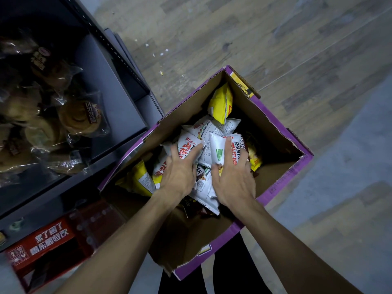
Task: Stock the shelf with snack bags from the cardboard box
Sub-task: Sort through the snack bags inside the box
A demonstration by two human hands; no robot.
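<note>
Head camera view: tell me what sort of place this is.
Probably a shop aisle or stockroom. A dark metal shelf holds clear-wrapped pastries, and both hands reach into a purple cardboard box of white and yellow snack bags on wood-look flooring.

Wood-grain plank floor (pixel 244 35) in grey-brown tones runs across the upper right, scattered with small bits of litter (pixel 158 54); a paler grey-blue patch (pixel 343 166) lies at right. Lighting is dim.
</note>
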